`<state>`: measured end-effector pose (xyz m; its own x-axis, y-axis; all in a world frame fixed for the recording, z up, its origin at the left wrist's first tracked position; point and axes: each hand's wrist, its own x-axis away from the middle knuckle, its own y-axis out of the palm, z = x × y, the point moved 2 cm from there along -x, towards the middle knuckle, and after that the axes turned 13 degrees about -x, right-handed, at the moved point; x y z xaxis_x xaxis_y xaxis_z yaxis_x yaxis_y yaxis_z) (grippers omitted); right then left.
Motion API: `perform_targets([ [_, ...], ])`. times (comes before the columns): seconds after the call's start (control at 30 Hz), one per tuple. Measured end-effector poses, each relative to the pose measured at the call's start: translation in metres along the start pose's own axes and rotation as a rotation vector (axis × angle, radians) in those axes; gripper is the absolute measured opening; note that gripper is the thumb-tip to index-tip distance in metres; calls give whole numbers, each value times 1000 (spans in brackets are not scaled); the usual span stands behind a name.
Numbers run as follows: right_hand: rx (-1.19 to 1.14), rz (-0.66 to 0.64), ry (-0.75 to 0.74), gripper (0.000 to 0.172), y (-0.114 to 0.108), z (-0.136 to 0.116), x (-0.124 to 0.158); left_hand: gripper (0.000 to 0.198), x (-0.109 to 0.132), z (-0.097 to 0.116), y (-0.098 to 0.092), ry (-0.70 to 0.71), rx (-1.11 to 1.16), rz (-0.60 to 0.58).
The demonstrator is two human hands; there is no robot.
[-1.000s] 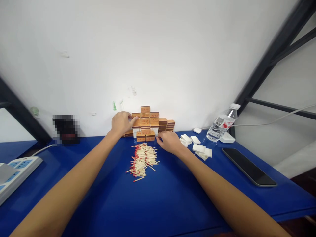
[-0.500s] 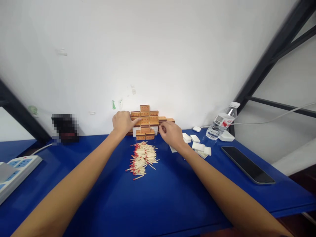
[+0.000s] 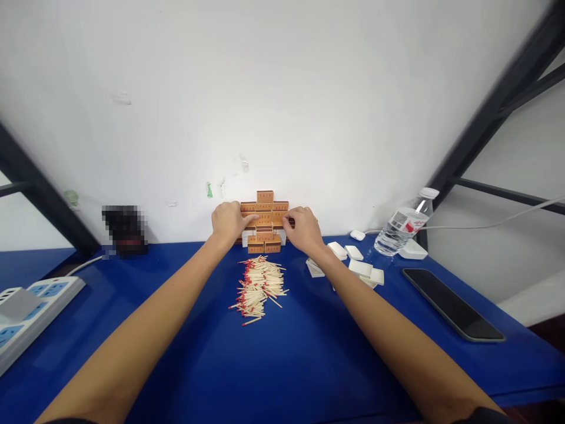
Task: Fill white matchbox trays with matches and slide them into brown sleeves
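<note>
A stepped stack of orange-brown matchboxes (image 3: 265,196) stands against the wall, with white inner trays (image 3: 276,238) between some of them. My left hand (image 3: 228,224) is at the stack's left side, its thumb lying across the front of a matchbox and its other fingers mostly hidden. On the right side, my right hand (image 3: 304,229) has thumb and forefinger pinched at the edge of a matchbox (image 3: 279,216); the curled fingers cover part of the stack. In front of the stack lies a loose pile of red-tipped matches (image 3: 260,288) on the blue table.
White trays (image 3: 361,268) lie scattered right of the stack. Behind them are a small white case (image 3: 358,235) and a tilted water bottle (image 3: 406,222). A phone (image 3: 452,304) lies far right. A power strip (image 3: 44,300) is on the left, near a blurred dark object (image 3: 125,229).
My right hand has moved slightly up and inward along the stack's right side, covering the boxes there. My left hand stays at the left side. The whole view has shifted a little.
</note>
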<state>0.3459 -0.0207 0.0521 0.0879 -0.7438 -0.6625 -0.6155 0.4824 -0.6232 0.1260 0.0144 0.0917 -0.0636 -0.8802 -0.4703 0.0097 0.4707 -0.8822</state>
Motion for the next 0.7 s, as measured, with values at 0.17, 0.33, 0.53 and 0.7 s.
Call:
perform_targets([
  [0.17, 2, 4, 9, 23, -2, -2, 1, 57, -1, -3, 2, -7, 17, -2],
  [0.33, 7, 7, 2, 24, -2, -4, 2, 58, 1, -7, -2, -33, 6, -12],
  [0.53, 17, -4, -6, 23, -1, -5, 3, 56, 3, -3, -2, -22, 0, -29],
  [0.7, 19, -21, -4, 24, -1, -6, 4, 57, 4, -2, -2, -15, -14, -37],
])
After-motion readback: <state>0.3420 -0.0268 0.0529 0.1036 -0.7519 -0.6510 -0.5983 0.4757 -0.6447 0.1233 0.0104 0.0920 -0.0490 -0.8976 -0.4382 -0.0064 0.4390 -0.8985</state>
